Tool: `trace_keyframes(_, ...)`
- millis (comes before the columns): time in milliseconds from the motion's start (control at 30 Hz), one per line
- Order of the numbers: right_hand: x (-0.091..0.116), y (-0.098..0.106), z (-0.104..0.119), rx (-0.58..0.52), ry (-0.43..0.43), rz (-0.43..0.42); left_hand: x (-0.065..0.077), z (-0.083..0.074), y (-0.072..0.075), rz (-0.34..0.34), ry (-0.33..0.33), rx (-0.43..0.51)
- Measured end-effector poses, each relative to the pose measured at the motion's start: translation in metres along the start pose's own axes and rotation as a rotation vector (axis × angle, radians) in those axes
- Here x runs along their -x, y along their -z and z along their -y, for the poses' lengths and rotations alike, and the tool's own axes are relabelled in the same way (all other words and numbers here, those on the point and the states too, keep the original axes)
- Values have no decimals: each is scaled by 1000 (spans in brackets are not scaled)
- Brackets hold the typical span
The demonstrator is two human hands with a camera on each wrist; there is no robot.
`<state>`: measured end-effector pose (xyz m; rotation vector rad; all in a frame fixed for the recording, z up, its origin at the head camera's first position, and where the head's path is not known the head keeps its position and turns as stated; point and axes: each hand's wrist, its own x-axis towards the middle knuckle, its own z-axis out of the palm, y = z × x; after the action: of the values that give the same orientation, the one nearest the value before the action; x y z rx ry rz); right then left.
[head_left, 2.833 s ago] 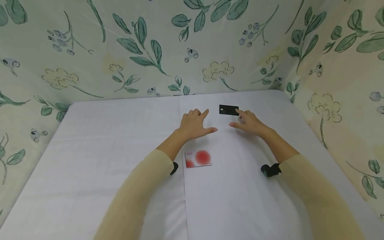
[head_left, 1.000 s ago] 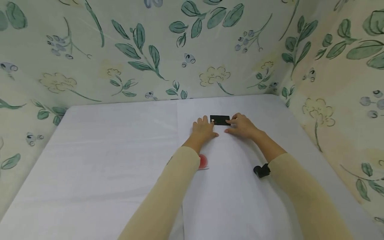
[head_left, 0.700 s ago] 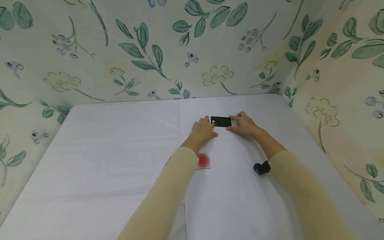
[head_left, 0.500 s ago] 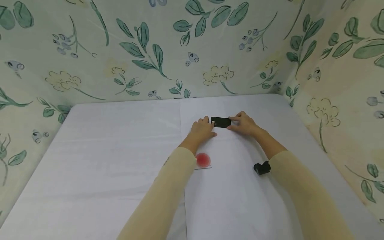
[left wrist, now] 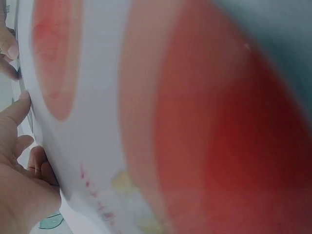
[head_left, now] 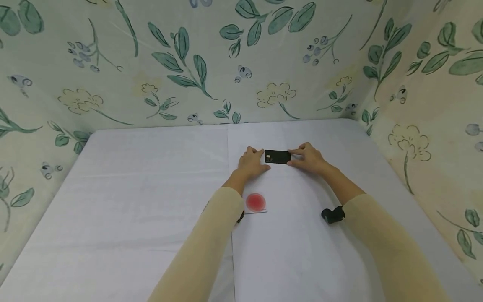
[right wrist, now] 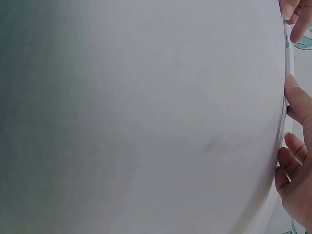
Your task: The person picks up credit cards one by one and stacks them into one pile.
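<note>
A black card point(head_left: 277, 157) with a gold chip and "VIP" lettering lies flat on the white table in the head view. My right hand point(head_left: 309, 158) holds its right end, index finger at the far corner and thumb at the near one. Just off the card's left end is my left hand point(head_left: 250, 162), thumb spread toward me and nothing in its grasp. Closer to me lies a flat white card-like piece point(head_left: 255, 202) with a red circle, its left part covered by the left sleeve. It fills much of the left wrist view, where the left hand point(left wrist: 19, 180) shows at the edge.
A white cloth point(head_left: 132, 201) with a lengthwise seam covers the table. Leaf-and-flower-patterned fabric point(head_left: 211, 63) rises behind it and along the right side. A black wrist camera point(head_left: 333, 215) sits on the right wrist.
The left hand reached in to the black card's left end, then drew slightly back from it. The black card shifted left and toward me, with the right hand moving along.
</note>
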<state>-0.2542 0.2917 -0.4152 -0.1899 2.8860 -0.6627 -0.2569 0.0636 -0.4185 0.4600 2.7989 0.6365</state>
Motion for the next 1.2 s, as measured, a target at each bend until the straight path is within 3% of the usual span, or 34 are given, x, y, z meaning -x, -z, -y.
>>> trace_keyframes(400,4,-2,0,-89,-3,20,3,-4,-1,-28,48,39)
trace_keyframes(667,4,-6,-3,-193,19,12,5,-1,1,-47,44,95)
trace_keyframes(967,4,-7,-2,-215,17,22,5,1,2,-36,70,149)
trace_keyframes(1200,5,-8,-1,-275,35,-9,3,2,1,-76,57,211)
